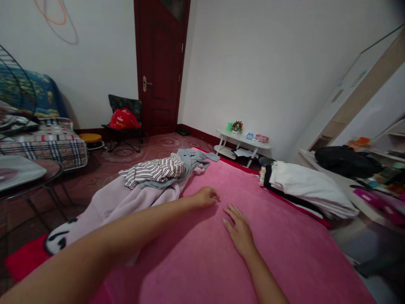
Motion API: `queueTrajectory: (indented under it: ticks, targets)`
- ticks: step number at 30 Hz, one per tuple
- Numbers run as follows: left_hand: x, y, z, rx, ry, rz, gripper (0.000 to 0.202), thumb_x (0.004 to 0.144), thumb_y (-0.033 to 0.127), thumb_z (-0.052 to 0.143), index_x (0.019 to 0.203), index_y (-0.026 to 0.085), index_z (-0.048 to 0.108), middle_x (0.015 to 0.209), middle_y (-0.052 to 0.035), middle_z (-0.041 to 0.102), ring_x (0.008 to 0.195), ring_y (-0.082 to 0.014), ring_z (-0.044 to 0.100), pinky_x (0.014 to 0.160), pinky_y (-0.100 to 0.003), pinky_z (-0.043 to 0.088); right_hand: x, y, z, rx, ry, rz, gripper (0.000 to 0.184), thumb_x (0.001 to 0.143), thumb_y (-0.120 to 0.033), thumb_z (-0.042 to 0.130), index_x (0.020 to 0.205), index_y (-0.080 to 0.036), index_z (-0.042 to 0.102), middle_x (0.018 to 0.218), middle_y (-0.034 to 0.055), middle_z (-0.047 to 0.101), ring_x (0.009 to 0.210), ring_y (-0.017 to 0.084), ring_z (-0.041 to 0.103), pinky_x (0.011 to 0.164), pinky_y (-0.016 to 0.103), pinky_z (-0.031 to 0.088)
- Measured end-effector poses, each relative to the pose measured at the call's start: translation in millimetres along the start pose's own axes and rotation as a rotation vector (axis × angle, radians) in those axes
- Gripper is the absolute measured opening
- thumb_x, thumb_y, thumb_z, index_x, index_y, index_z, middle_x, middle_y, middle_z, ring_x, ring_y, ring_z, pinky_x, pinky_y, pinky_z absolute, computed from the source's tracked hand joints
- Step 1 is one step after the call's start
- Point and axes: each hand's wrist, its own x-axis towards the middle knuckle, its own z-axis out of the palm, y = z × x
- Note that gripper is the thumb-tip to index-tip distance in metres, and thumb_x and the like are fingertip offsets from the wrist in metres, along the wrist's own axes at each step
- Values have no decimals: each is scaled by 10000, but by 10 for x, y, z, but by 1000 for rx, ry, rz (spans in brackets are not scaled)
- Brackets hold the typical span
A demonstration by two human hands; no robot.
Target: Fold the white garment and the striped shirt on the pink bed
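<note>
My left hand (pixel 207 196) has its fingers curled loosely, holding nothing, resting on the pink blanket (pixel 221 253). My right hand (pixel 239 228) lies flat just beside it, fingers spread wide. Beyond the left fingers sits a striped garment (pixel 155 171) on a grey one (pixel 193 160); right of the fingers, folded white clothes (pixel 310 185).

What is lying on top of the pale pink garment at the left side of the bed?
A striped shirt and a grey garment lie on the pale pink garment. Anything beneath them is hidden.

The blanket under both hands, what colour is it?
Pink; the blanket shows best in the head view.
</note>
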Motion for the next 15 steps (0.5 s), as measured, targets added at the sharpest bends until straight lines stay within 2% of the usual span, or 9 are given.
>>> queueTrajectory:
  ticks: [1,3,5,6,8,9,11,13,15]
  targets:
    - [-89,22,-182,52,-6,49,195,760,147,587,918,211,680,885,-17,680,849,-166,612,820,-266,475,-3,12,5,14,9,-3,414,849,-344,458,1198,-190,619,1371,98,503,1308,243,402,1110,485,263]
    - [-294,26,-597,112,43,106,315,731,146,615,1037,210,658,1107,-59,633,1074,-213,547,986,-319,382,-3,30,18,26,13,-4,399,842,-343,467,1178,-200,628,1360,90,516,1299,240,414,1110,488,263]
    - [-520,-44,-1014,184,111,116,382,783,183,567,1160,234,603,1246,-83,557,1209,-255,447,1065,-395,275,2,45,30,23,7,-1,397,841,-343,470,1174,-199,629,1359,88,517,1300,239,412,1114,491,254]
    - [-632,-112,-1197,292,172,93,394,794,239,574,1188,251,585,1253,-86,549,1225,-278,427,1073,-428,247,5,52,35,20,3,3,397,841,-344,469,1174,-197,628,1360,89,515,1301,239,410,1115,491,253]
    - [-843,-316,-1469,466,229,-13,572,728,387,666,1264,244,528,1302,-118,511,1242,-335,394,1072,-466,220,11,60,40,13,-2,9,400,843,-344,468,1178,-193,626,1363,93,512,1299,242,411,1113,489,257]
    - [-936,-444,-1554,514,240,-102,669,677,448,703,1280,229,514,1304,-136,509,1227,-352,405,1064,-467,230,12,62,40,10,-4,10,401,842,-341,469,1180,-191,625,1365,95,509,1298,244,413,1112,488,258]
    - [-1083,-719,-1634,525,195,-238,712,667,521,689,1280,204,516,1290,-148,528,1188,-342,455,1041,-422,278,13,59,36,5,-6,10,401,838,-329,476,1181,-186,626,1368,100,505,1294,249,416,1111,487,260]
    - [-1155,-959,-1654,484,173,-267,610,746,528,607,1254,198,542,1283,-127,551,1173,-304,490,1018,-356,314,9,50,25,6,-3,8,398,832,-315,486,1178,-181,630,1362,104,511,1290,254,421,1108,488,264]
    - [-1126,-1099,-1693,429,195,-318,474,815,498,529,1179,203,600,1212,-100,611,1116,-274,542,960,-315,363,2,41,11,21,9,8,386,825,-303,497,1163,-183,640,1350,104,524,1281,254,431,1103,481,274]
